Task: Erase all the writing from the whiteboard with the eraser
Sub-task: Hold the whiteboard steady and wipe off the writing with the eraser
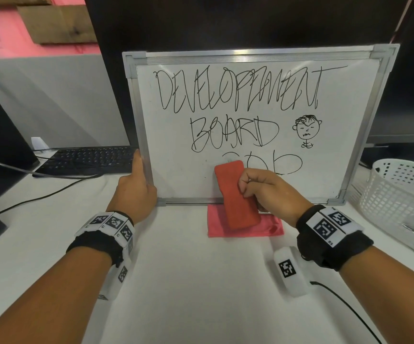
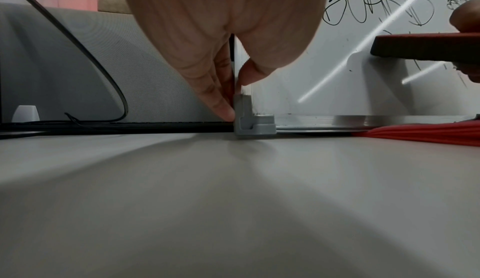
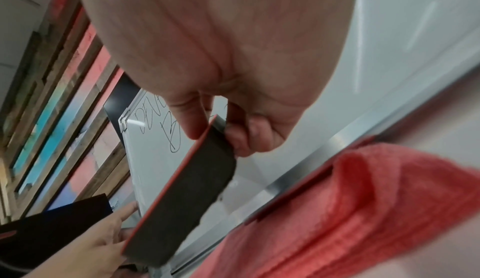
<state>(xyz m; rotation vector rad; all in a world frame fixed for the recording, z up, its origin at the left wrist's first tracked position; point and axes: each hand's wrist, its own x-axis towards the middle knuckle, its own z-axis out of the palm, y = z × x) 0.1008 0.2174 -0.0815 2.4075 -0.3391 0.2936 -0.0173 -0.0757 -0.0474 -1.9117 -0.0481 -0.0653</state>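
My right hand (image 1: 268,192) is pinching the eraser (image 1: 235,194), its felt hovering off the whiteboard (image 1: 176,135). My left hand (image 1: 136,189) is pinching the frame's edge. Nearly all the writing (image 1: 238,90) is sitting above my fingertips. Recommended: press flat, overlapping strokes.

A white desk (image 1: 188,281) backed by a grey partition (image 1: 52,100), with pink wall (image 1: 0,28) and wooden planks (image 1: 57,23) behind.

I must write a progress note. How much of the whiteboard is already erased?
Little: a bare patch at lower left of the whiteboard. In hand: the right hand holds the eraser against it; the left hand steadies the frame. Left: DEVELOPMENT, BOARD, the doodle, bottom-row remnants.
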